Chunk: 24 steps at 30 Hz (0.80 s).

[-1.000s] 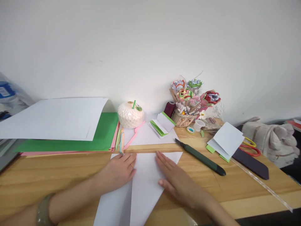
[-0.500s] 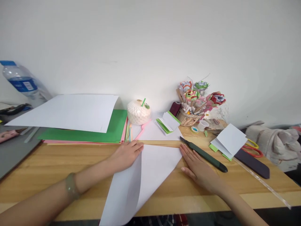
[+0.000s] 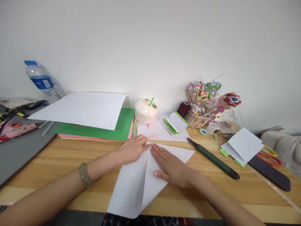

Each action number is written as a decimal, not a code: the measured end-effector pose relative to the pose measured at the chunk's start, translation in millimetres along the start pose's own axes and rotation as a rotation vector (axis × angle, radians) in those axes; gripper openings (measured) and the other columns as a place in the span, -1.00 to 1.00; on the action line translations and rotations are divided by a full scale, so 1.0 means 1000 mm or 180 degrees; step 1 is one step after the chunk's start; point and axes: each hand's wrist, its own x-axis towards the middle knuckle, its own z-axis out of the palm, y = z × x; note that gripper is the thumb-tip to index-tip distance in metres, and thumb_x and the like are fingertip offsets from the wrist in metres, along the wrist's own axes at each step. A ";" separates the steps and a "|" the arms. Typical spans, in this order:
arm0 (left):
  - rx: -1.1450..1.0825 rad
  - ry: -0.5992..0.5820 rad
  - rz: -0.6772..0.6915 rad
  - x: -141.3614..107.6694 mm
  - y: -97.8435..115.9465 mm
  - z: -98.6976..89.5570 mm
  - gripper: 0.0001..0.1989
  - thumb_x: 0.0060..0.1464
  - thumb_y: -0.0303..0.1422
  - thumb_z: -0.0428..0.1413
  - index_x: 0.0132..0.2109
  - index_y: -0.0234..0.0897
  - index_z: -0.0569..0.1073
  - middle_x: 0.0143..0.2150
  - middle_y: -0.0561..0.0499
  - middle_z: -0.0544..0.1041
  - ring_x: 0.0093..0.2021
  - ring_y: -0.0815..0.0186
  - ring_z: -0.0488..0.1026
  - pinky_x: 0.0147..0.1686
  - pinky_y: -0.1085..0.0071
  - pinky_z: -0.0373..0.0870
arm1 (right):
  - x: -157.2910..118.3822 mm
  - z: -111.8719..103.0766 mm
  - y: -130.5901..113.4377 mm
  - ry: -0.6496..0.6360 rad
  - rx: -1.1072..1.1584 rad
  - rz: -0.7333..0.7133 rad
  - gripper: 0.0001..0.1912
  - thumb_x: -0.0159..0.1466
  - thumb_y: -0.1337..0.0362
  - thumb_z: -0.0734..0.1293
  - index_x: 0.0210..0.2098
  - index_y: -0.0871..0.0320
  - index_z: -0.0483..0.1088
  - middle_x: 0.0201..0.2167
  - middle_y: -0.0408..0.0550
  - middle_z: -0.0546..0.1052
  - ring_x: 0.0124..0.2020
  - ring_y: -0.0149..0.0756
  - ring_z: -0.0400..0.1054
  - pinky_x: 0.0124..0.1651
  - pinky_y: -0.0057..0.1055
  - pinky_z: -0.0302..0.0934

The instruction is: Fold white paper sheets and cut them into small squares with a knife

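A white sheet of paper [image 3: 131,188] lies in front of me, partly folded over. Its lower left part bulges up beside the fold and reaches past the table's near edge. My left hand [image 3: 133,150], with a bracelet on the wrist, has its fingers bent and closed at the sheet's upper left corner, thumb toward the fold. My right hand [image 3: 172,166] rests flat on the folded flap, fingers stretched out and fingertips close to my left thumb. To the right of the flap's pointed corner lies a dark green craft knife [image 3: 213,159], touched by neither hand.
Behind are a green paper stack [image 3: 124,125] under a large white sheet [image 3: 80,108], a white coconut-like ornament [image 3: 145,112], and a basket of paper flowers [image 3: 199,121]. Folded papers [image 3: 244,144], scissors [image 3: 270,158] and a dark flat bar [image 3: 270,174] lie right. A bottle [image 3: 41,78] stands left.
My right hand has slid left along the paper's top edge, from the flap's right corner to beside my left hand. The fold lies flatter near the top. The view has turned slightly left.
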 end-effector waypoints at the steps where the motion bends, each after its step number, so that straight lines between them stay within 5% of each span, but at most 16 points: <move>1: 0.0039 0.0025 0.0005 0.000 0.000 0.001 -0.72 0.28 -0.39 -0.23 -0.12 -0.32 0.36 -0.23 -0.03 0.31 -0.19 0.23 0.26 -0.29 0.33 0.23 | 0.000 0.001 -0.004 -0.0060 0.0043 -0.0065 -0.13 0.24 -0.15 0.04 0.28 0.39 -0.25 0.29 0.19 -0.28 0.30 -0.20 -0.45 0.29 -0.16 -0.32; 8: 0.0066 -0.0089 -0.0003 -0.001 0.005 -0.003 -0.76 0.19 -0.53 -0.17 -0.12 -0.33 0.36 -0.25 -0.04 0.31 -0.21 0.22 0.25 -0.31 0.32 0.23 | -0.023 0.016 -0.046 -0.0180 0.0735 -0.0586 -0.04 0.15 -0.22 0.11 0.29 0.31 -0.25 0.29 0.13 -0.32 0.30 -0.22 -0.45 0.29 -0.24 -0.46; 14: -0.0123 0.0020 -0.0015 -0.003 0.013 -0.009 -0.76 0.17 -0.43 -0.12 -0.08 -0.38 0.35 -0.21 -0.10 0.34 -0.16 0.19 0.25 -0.21 0.25 0.27 | -0.031 0.022 -0.058 -0.0038 0.0882 -0.0679 -0.10 0.19 -0.16 0.13 0.30 0.24 -0.26 0.29 0.10 -0.29 0.30 -0.19 -0.40 0.30 -0.22 -0.40; 18: -0.0153 -0.0013 0.0072 -0.004 0.013 -0.007 -0.75 0.22 -0.41 -0.17 -0.07 -0.39 0.34 -0.19 -0.11 0.35 -0.13 0.19 0.25 -0.17 0.26 0.27 | -0.043 0.024 -0.033 0.0091 0.0478 -0.0290 -0.12 0.21 -0.15 0.12 0.30 0.25 -0.27 0.30 0.11 -0.29 0.30 -0.17 -0.40 0.29 -0.17 -0.35; 24: -0.0249 -0.0002 0.0004 -0.006 0.011 -0.005 -0.75 0.23 -0.42 -0.19 -0.07 -0.37 0.33 -0.16 -0.10 0.34 -0.12 0.20 0.25 -0.19 0.27 0.28 | -0.091 0.030 0.043 0.0517 -0.0526 0.0758 -0.18 0.26 -0.09 0.07 0.29 0.23 -0.36 0.31 0.10 -0.27 0.30 -0.17 -0.40 0.26 -0.09 -0.23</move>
